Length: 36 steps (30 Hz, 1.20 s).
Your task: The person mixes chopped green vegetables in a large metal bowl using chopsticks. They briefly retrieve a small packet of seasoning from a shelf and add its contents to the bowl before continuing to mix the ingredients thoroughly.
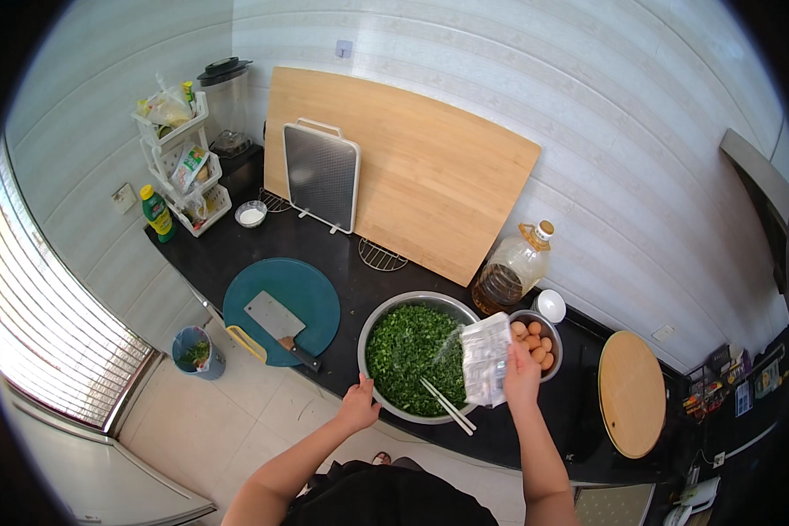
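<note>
Reaching forward, the right hand (523,377) pinches a white packet (485,361); the left hand (358,406) pinches the bowl's (373,318) near-left rim.

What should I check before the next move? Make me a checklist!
1. Left hand at the metal bowl's rim: ok.
2. Whitish packet held in the right hand: ok.
3. How much is left in the packet: cannot tell.
4. Chopsticks clear of the bowl: not ok, they lean over its rim.
5. Cleaver fully on the green board: not ok, its handle sticks past the edge.
</note>
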Available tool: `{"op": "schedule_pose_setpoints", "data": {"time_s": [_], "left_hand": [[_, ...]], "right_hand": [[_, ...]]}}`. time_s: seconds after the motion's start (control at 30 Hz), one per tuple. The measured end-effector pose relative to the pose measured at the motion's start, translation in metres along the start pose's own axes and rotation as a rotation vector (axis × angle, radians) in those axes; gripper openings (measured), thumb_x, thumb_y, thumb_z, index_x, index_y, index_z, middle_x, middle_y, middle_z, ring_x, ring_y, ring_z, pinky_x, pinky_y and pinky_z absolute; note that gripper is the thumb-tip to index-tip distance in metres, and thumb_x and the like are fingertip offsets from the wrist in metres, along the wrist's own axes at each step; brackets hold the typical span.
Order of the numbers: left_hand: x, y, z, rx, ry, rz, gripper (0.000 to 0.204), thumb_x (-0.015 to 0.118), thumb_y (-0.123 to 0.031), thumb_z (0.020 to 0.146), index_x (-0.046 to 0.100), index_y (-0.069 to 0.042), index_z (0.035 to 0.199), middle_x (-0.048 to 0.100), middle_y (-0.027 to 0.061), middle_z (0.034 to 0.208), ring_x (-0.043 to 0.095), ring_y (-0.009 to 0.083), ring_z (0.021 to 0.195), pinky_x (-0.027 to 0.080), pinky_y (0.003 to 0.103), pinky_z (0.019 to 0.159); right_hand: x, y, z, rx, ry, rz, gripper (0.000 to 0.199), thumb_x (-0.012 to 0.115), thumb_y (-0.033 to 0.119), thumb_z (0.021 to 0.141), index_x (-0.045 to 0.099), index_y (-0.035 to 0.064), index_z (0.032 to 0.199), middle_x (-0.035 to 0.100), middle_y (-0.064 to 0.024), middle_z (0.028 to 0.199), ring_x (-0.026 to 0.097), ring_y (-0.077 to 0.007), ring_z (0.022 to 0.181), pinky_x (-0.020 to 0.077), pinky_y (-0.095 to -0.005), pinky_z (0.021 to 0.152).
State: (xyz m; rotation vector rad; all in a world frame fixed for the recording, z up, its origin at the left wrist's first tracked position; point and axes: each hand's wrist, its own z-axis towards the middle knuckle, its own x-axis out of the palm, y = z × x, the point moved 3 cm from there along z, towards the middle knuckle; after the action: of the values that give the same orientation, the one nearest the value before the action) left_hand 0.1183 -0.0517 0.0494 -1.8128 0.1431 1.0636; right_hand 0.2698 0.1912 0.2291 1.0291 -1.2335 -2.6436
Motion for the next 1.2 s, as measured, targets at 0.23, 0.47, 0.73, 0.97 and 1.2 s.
{"op": "schedule_pose_setpoints", "data": {"time_s": [0.23,0.47,0.73,0.97,1.2], "left_hand": [[-0.002,-0.001,0.000,-0.038,0.028,-0.020,0.067,0.063,-0.019,0.076,0.034,0.008,0.130,0.029,0.0336,0.137,0.042,0.0440,0.117,0.037,0.044,0.098],[-0.002,0.000,0.000,-0.032,0.032,0.000,0.067,0.062,-0.018,0.077,0.033,0.007,0.132,0.029,0.0337,0.138,0.042,0.0448,0.118,0.037,0.044,0.099],[-0.002,0.001,0.002,-0.038,0.070,-0.012,0.067,0.061,-0.017,0.078,0.032,0.007,0.134,0.027,0.0340,0.139,0.039,0.0452,0.120,0.037,0.044,0.099],[-0.003,0.002,0.001,-0.038,0.060,-0.006,0.067,0.061,-0.015,0.078,0.031,0.008,0.133,0.026,0.0342,0.138,0.038,0.0460,0.121,0.036,0.045,0.100],[-0.002,0.001,-0.002,-0.053,0.036,-0.024,0.066,0.061,-0.015,0.077,0.032,0.009,0.132,0.027,0.0341,0.138,0.039,0.0464,0.120,0.035,0.045,0.100]], "right_hand": [[0.016,0.025,-0.030,0.085,0.161,0.008,0.022,0.051,0.014,0.092,0.061,-0.0020,0.103,0.065,-0.0152,0.080,0.063,-0.0167,0.075,0.0467,-0.0271,0.068],[-0.004,0.021,-0.052,0.073,0.216,-0.050,0.021,0.052,0.014,0.091,0.061,-0.0005,0.103,0.065,-0.0153,0.078,0.065,-0.0194,0.071,0.0483,-0.0275,0.066],[-0.058,-0.010,-0.051,0.120,0.025,-0.135,0.020,0.049,0.015,0.092,0.062,0.0029,0.103,0.063,-0.0202,0.081,0.065,-0.0341,0.076,0.0498,-0.0340,0.064],[-0.066,-0.013,-0.036,0.073,-0.121,-0.254,0.020,0.047,0.015,0.093,0.061,0.0043,0.101,0.061,-0.0215,0.078,0.061,-0.0382,0.072,0.0485,-0.0377,0.060],[-0.060,-0.009,-0.052,0.156,0.046,-0.165,0.022,0.048,0.014,0.094,0.060,-0.0020,0.104,0.065,-0.0176,0.083,0.066,-0.0203,0.077,0.0484,-0.0293,0.069]]}}
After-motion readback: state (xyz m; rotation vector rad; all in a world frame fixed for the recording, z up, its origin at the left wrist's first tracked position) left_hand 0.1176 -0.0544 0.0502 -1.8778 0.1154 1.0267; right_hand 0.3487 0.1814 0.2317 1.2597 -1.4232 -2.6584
